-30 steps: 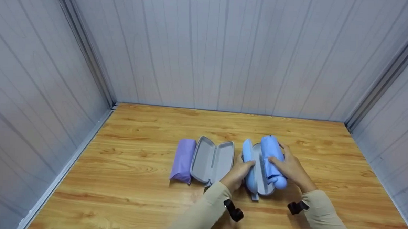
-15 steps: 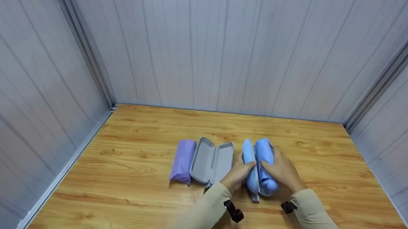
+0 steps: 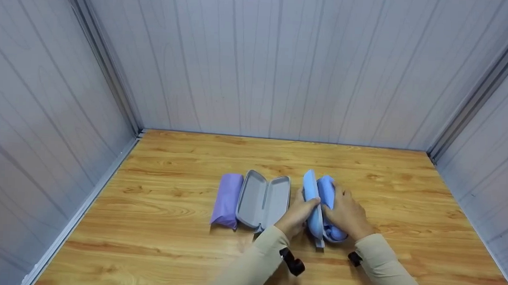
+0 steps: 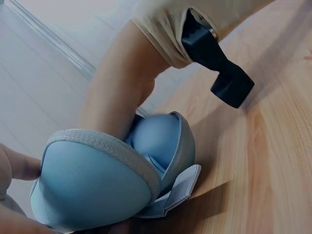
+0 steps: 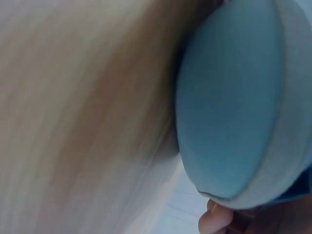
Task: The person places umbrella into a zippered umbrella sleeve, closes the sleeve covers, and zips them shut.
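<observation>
Gripping the raised left half of a light blue hard-shell case (image 3: 310,188) with the left hand (image 3: 294,213), thumb near the rim and fingers bent behind the shell. Clasping a blue folding umbrella (image 3: 326,189) with the right hand (image 3: 348,211), thumb on top and fingers curled round the right side. Hard to make out, in the blurred right wrist view, any contact between those fingers and the outer shell. Found lengthwise in the case's right half, right of centre on the wooden table (image 3: 168,246), knob handle (image 4: 155,141) towards the near end.

For good handling, probably best to press evenly from far end to near, rather than only at the middle. Brace the left half against that push, without pinching the right thumb between the rims. Smooth down any loose cloth beside the knob, and leave the pale grey tab (image 4: 184,186) free at the near end.

In looks: plain blue cloth rolled into a slim bundle, deeper in colour than the shell, with a smooth, rounded knob. Farther left, side by side: an open grey-lined case (image 3: 263,203) and a purple cloth bundle (image 3: 227,197), creased at the near end
</observation>
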The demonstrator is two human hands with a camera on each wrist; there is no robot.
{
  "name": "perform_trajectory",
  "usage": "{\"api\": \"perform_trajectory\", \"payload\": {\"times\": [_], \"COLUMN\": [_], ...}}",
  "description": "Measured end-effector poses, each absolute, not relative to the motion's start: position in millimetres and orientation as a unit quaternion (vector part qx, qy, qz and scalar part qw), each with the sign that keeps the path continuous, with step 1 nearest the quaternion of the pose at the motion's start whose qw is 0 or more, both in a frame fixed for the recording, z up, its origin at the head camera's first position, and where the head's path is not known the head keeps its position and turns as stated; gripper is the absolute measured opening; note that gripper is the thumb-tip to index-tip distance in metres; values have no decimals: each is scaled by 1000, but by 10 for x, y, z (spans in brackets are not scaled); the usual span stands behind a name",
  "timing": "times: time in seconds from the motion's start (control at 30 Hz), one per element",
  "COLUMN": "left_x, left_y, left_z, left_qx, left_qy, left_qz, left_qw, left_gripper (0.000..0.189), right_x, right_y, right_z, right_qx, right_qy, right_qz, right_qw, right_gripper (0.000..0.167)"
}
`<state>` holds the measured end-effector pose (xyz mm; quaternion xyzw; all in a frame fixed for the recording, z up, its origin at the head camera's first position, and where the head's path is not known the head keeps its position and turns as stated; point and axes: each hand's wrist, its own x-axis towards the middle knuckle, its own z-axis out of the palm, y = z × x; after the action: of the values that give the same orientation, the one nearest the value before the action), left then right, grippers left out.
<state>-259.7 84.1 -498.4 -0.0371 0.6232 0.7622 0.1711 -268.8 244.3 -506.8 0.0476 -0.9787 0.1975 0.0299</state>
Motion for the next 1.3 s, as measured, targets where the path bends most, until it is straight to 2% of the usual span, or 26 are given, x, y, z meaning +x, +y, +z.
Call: {"api": "perform_trajectory", "payload": {"times": [0.13, 0.4, 0.7, 1.0, 1.3], "left_x": [-2591, -2583, -2548, -2525, -2554], "left_y": [845, 844, 873, 852, 844], "left_z": [-4965, -4947, -4926, -4956, -5027], "left_qx": [-46, -38, -17, 44, 103], "left_qy": [626, 628, 643, 690, 735], "left_qz": [758, 755, 745, 704, 652], "left_qw": [177, 185, 179, 165, 154], "left_gripper": [76, 79, 83, 85, 78], "right_x": [-2687, -2668, -2666, -2663, -2650], "right_y": [2469, 2640, 2814, 2887, 2939], "right_z": [-5075, -5013, -4875, -4880, -4914], "right_qx": [44, 72, 72, 63, 56], "right_qy": [-978, -951, -914, -898, -898], "right_qz": [203, 302, 397, 430, 431], "right_qw": [17, 11, -37, -65, -76], "right_gripper": [80, 54, 48, 56, 42]}}
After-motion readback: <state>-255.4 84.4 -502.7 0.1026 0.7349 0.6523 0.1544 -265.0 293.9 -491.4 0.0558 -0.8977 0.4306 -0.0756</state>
